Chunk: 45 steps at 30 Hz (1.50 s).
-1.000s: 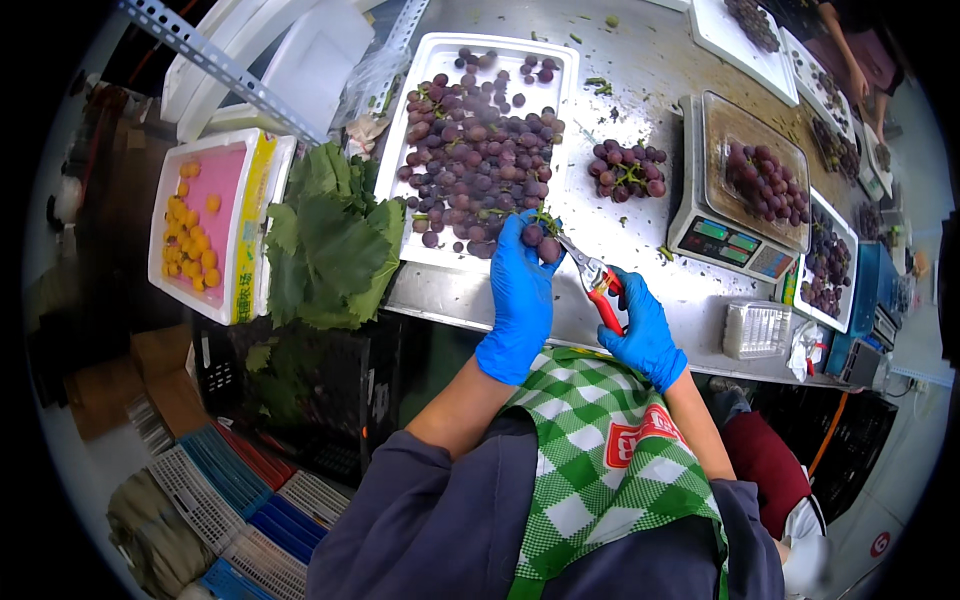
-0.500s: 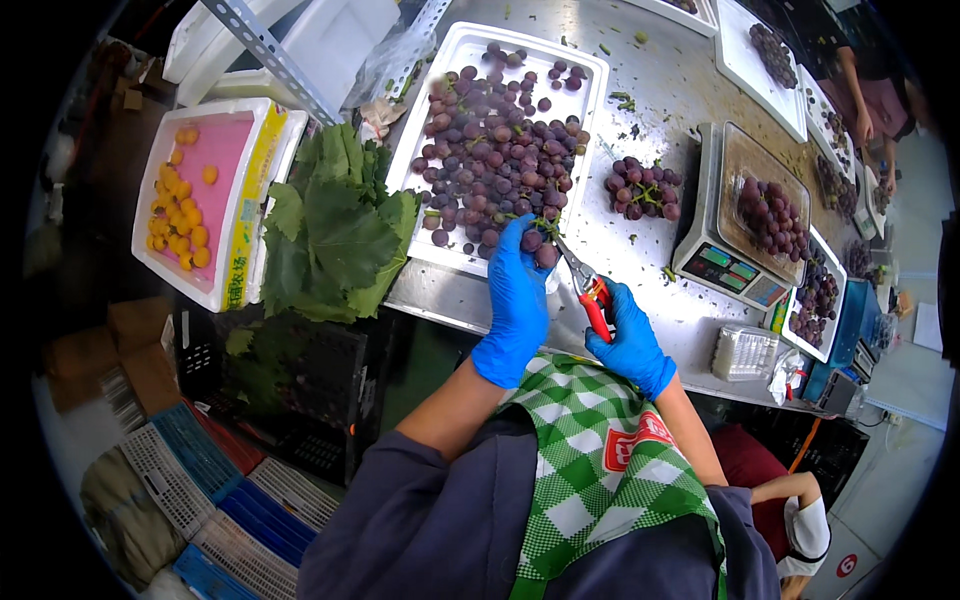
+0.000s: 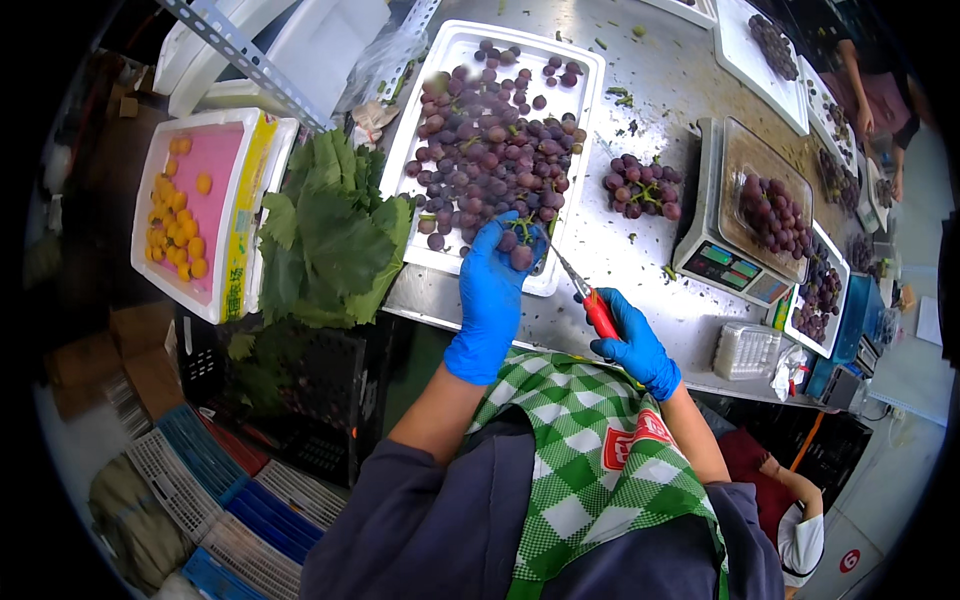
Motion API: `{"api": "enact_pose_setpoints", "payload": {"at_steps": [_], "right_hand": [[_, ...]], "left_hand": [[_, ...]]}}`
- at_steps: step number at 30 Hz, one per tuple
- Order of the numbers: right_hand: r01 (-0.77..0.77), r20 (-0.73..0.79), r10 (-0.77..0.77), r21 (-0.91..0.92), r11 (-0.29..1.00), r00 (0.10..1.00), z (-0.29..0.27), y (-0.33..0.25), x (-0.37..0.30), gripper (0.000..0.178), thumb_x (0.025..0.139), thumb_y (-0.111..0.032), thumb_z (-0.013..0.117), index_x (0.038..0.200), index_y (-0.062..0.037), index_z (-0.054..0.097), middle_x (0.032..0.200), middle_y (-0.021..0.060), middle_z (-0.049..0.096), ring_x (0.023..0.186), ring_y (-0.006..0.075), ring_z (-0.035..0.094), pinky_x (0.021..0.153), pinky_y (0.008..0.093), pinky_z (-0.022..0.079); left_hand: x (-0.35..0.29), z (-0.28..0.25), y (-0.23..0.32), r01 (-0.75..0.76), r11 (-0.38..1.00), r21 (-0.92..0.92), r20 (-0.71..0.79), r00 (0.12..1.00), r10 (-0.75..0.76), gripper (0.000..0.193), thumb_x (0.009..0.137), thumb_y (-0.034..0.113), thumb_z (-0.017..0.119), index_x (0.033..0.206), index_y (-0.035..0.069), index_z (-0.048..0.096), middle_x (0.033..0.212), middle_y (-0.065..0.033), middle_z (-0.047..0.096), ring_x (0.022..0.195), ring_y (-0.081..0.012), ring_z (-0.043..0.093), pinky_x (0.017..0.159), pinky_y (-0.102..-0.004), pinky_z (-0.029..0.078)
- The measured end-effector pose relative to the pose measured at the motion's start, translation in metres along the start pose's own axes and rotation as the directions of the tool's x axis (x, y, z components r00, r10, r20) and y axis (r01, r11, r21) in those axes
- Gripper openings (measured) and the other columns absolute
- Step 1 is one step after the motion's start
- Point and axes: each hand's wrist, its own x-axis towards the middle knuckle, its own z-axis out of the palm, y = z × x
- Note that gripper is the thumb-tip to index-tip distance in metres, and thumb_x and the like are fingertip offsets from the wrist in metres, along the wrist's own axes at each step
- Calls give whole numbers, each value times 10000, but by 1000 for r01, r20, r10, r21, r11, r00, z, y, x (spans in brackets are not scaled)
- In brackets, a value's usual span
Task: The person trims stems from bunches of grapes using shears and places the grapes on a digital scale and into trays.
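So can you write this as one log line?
left hand: holds small grape cluster | right hand: holds red-handled pruning shears | near: white grape tray

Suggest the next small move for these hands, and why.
Probably bring the blades of the red-handled shears to a green stem on the small grape cluster. The left hand holds the cluster with its stems showing, and the right hand grips the shears with their tip pointing toward it. Whether the blades touch it, I can't tell.
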Motion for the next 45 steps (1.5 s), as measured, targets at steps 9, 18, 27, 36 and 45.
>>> {"api": "enact_pose_setpoints", "payload": {"at_steps": [9, 18, 27, 36, 45], "right_hand": [[-69, 114, 44, 235, 970, 993, -4, -15, -5, 620, 685, -201, 613, 1245, -6, 432, 957, 92, 545, 794, 143, 526, 695, 272, 459], [-83, 105, 57, 260, 962, 993, -1, -13, -13, 576, 748, -110, 626, 1272, 3, 414, 956, 99, 562, 788, 140, 534, 692, 273, 470], [-92, 58, 81, 219, 971, 995, 11, -14, -12, 503, 785, -63, 579, 1271, -58, 448, 959, 16, 503, 842, 86, 489, 735, 221, 432], [-2, -104, -4, -55, 999, 995, 26, -12, -8, 454, 795, -81, 587, 1227, -20, 457, 827, 85, 573, 724, 123, 533, 710, 275, 462], [34, -111, -41, -66, 997, 993, 21, -18, -12, 440, 783, -89, 575, 1204, -11, 472, 875, 100, 575, 769, 139, 540, 748, 292, 460]], "left_hand": [[-7, 12, 4, -28, 993, 116, 117, 993, 14, 312, 907, 161, 469, 1165, -3, 532, 922, -73, 566, 928, -188, 574, 874, -373, 485], [2, 2, -5, -26, 996, 84, 166, 986, 12, 322, 906, 136, 441, 1184, -10, 513, 1041, -102, 564, 953, -196, 569, 870, -348, 479], [-4, 13, -14, -70, 995, 70, 134, 989, 60, 348, 900, 138, 447, 1204, -25, 489, 1030, -95, 549, 925, -189, 557, 856, -319, 463], [-6, 20, -17, -136, 989, 50, 157, 979, 127, 298, 904, 144, 464, 1152, -6, 529, 1128, -90, 536, 1054, -179, 520, 945, -299, 407], [-6, 22, -7, -45, 998, -40, 31, 998, 46, 337, 896, 166, 475, 1168, -26, 526, 1036, -105, 585, 971, -215, 570, 894, -354, 456]]}}
